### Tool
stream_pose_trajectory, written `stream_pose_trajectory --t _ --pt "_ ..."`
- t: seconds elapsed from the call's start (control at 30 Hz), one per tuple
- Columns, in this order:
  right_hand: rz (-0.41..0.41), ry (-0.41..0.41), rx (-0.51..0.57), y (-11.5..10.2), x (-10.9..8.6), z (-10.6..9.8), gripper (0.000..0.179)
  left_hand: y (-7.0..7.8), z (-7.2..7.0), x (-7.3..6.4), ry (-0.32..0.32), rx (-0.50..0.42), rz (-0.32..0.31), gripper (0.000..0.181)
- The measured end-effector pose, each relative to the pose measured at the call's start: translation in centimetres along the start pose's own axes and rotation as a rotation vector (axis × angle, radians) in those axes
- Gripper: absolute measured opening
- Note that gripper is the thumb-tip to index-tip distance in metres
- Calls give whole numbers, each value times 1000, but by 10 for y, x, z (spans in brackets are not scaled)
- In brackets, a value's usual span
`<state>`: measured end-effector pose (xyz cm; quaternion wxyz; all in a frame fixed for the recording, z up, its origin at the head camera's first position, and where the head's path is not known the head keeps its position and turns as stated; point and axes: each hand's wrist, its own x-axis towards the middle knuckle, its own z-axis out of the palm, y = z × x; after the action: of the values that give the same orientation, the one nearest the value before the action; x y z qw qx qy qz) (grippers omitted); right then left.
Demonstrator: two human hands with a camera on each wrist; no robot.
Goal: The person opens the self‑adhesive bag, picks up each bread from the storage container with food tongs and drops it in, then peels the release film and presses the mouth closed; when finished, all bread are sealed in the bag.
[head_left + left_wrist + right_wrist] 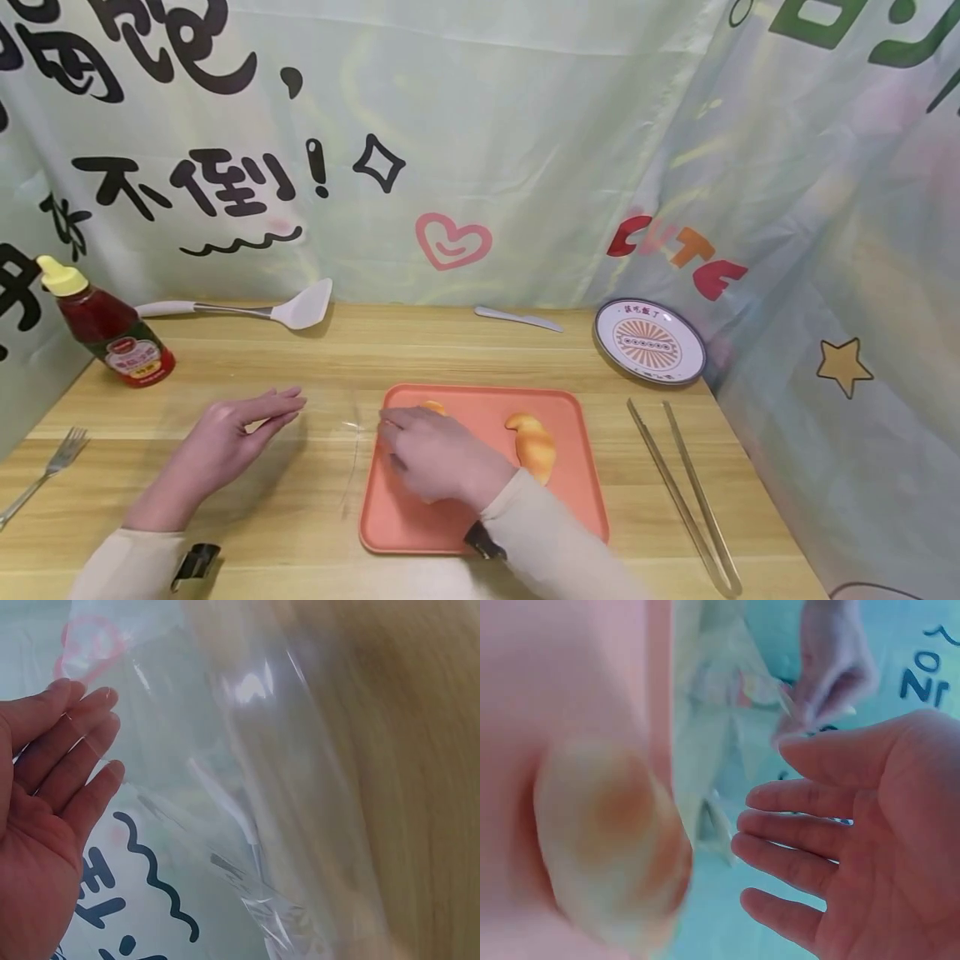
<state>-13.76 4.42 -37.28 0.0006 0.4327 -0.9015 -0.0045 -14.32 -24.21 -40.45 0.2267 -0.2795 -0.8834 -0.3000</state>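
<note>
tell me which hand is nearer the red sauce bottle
Left. The left hand is just to the near right of the red sauce bottle; the right hand is farther right, over the pink tray.

In the head view, a red squeeze bottle with a yellow cap [112,329] stood at the left of the frame, beside a white-headed spatula [303,307]. A silver fork [67,452] lay at lower left. A slim pale knife [517,318] lay right of centre, near a pale printed cloth backdrop [510,125]. A round white dark-rimmed plate [649,342] sat at right, above long metal tongs [701,492] at lower right.
</note>
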Motion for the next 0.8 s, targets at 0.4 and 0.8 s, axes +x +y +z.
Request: stream_pose_trajectory --t 0.4,0.8 --pt "211 139 196 60 -77 -21 48 -1 0 0 13 -9 42 35" --pt "440 210 211 104 -160 -18 47 -2 -1 0 1 -15 25 33"
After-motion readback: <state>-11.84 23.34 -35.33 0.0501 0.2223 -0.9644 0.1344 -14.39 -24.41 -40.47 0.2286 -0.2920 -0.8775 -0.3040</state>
